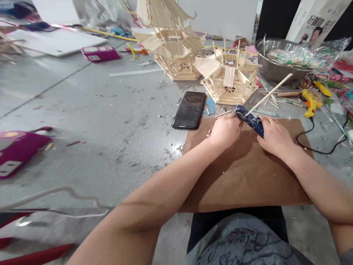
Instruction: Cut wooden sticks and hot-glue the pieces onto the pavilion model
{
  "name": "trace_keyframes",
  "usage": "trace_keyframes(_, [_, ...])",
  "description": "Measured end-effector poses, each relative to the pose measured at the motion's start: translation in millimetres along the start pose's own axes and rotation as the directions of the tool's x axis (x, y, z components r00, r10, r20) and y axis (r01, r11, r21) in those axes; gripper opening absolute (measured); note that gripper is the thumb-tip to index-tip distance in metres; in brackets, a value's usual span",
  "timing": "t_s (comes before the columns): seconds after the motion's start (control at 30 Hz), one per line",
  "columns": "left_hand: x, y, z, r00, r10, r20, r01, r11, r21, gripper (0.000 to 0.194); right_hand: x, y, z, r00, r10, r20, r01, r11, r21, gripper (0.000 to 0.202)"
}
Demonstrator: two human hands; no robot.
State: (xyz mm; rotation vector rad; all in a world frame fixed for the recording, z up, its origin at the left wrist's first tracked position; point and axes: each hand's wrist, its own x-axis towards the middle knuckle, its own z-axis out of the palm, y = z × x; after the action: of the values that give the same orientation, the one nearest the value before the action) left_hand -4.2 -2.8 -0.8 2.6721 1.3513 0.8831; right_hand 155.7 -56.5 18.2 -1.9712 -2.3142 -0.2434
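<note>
My left hand (226, 129) has its fingers closed at the lower end of a thin wooden stick (271, 94), which slants up to the right. The stick crosses a worn dark-blue hand cutter (255, 124); its jaws are largely hidden. Wrapped round the cutter's handle is my right hand (275, 134), a ring on one finger. Both hands are above a brown board (248, 176). Just beyond them stands a low hexagonal stick model (230, 88) with small roof panels and upright posts. A taller tiered stick pagoda (176, 48) is behind it to the left.
A black phone (189, 110) lies left of the board. At the right are a yellow glue gun (311, 103) with a black cord and a steel bowl (278, 71) of wrapped sticks. Purple power strips (100, 53) lie on the left. Stick scraps litter the grey surface.
</note>
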Motion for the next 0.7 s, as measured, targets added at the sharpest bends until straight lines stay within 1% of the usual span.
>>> trace_keyframes(0.13, [0, 1, -1.6, 0.999, -0.01, 0.045, 0.009, 1.0, 0.017, 0.026, 1, -1, -2, 0.999, 0.028, 0.041, -0.028, 1.0, 0.011, 0.044])
trace_keyframes(0.3, [1, 2, -1.8, 0.995, -0.051, 0.086, 0.05, 0.999, 0.012, 0.027, 3, -4, -7, 0.99, 0.085, 0.11, -0.081, 0.996, -0.04, 0.034])
trace_keyframes(0.4, [1, 2, -1.9, 0.992, -0.068, 0.108, 0.068, 0.998, 0.0, 0.028, 4, -5, -8, 0.987, 0.109, 0.12, -0.101, 0.992, -0.071, 0.031])
trace_keyframes(0.7, [2, 2, -2.1, 0.983, -0.084, 0.166, 0.085, 0.996, 0.0, 0.029, 4, -6, -12, 0.983, 0.115, 0.145, -0.099, 0.989, -0.11, 0.028])
